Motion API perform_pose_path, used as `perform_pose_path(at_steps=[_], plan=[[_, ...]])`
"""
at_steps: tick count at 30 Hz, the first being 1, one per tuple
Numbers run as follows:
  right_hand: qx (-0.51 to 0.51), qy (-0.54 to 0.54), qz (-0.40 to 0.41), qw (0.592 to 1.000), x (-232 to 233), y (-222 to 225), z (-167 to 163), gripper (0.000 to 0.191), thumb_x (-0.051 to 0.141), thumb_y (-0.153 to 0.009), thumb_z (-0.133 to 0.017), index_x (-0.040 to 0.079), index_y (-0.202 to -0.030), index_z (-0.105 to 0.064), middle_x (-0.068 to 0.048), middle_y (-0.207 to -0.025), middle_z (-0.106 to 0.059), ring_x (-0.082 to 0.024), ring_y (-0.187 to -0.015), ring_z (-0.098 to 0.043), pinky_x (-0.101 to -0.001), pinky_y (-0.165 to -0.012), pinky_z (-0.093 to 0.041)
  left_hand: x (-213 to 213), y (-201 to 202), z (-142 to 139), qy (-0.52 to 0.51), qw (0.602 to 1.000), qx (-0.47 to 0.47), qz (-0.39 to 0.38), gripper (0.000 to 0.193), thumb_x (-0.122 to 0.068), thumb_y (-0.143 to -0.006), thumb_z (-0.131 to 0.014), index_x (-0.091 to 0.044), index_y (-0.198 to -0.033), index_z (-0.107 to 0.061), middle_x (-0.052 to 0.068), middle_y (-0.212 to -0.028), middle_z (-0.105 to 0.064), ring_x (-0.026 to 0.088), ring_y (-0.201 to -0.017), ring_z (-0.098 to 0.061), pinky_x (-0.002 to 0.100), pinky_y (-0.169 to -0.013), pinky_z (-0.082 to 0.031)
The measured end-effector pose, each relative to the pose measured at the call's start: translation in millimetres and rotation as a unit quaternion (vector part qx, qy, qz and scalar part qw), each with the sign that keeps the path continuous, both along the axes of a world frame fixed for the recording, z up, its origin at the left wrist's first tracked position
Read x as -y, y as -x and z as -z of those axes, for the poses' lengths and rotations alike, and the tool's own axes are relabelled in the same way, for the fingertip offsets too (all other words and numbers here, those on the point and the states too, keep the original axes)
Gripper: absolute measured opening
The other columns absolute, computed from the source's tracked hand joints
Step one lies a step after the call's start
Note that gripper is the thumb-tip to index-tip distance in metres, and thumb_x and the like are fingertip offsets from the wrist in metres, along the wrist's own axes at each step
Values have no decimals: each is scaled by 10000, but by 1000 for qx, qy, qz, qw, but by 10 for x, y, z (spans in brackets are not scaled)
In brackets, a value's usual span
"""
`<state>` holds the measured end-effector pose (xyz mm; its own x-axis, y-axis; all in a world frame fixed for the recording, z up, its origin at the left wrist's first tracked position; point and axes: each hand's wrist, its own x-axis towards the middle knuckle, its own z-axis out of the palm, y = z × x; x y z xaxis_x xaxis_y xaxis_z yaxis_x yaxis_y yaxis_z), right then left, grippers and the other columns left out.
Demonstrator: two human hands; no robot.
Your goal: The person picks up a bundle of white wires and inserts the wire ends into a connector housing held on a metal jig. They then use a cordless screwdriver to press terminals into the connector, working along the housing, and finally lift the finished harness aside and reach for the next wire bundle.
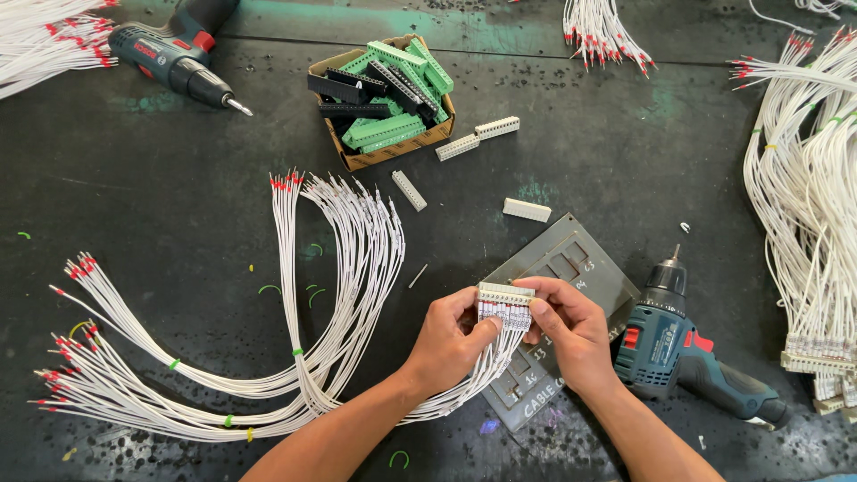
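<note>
Both my hands hold a beige terminal block [505,293] over the grey plate [571,259]. My left hand [451,344] pinches the white wires just under the block, at their red-marked ends. My right hand [571,332] grips the block's right end. From the block a bundle of white wires [348,259] loops left across the dark table, tied with green bands, ending in red-tipped ferrules [76,366].
A cordless drill [683,353] lies right of my right hand, a second one [174,54] at the top left. A cardboard box [386,152] holds green and black connectors. Loose beige blocks [526,210] lie near it. More wire bundles [803,196] fill the right edge.
</note>
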<state>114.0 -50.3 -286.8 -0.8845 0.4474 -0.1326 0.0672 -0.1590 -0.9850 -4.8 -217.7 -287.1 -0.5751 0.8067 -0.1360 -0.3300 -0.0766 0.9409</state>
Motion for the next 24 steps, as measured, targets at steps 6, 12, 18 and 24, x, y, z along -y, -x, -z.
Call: perform_pose_path(at_steps=[6,12,18,24], plan=[[-2,0,-4,1000,6,-2,4,282,102,-1007,-602,-29,-1249,-669,-52,-919,-698,-94,-724,-583,-255,-648,-492,-9,-5,27,-19,1000,17,6,201,-30,-929,-602,48,-1099,-677,20,-937,-697,46,-811,-602,247,-717,-514],[-3,10,-6,1000,16,0,-2,282,99,-1005,-603,-31,-1246,-670,-56,-914,-698,-96,-724,-582,-253,-646,-486,-11,-4,56,-43,997,54,21,241,-21,-928,-574,55,-1135,-672,42,-994,-724,61,-870,-648,253,-787,-545],[-5,7,-8,1000,11,-7,2,281,100,-1009,-602,-27,-1251,-669,-51,-919,-697,-93,-728,-580,-252,-650,-487,-5,4,55,-47,997,57,26,249,-20,-931,-583,61,-1152,-664,56,-1013,-725,74,-890,-654,265,-802,-546],[-4,-9,-3,1000,12,-15,15,284,107,-1003,-617,-23,-1250,-671,-44,-919,-693,-91,-725,-581,-253,-643,-490,-3,0,9,-34,998,54,30,235,-27,-940,-624,57,-1158,-649,66,-1010,-731,84,-897,-673,272,-806,-557]])
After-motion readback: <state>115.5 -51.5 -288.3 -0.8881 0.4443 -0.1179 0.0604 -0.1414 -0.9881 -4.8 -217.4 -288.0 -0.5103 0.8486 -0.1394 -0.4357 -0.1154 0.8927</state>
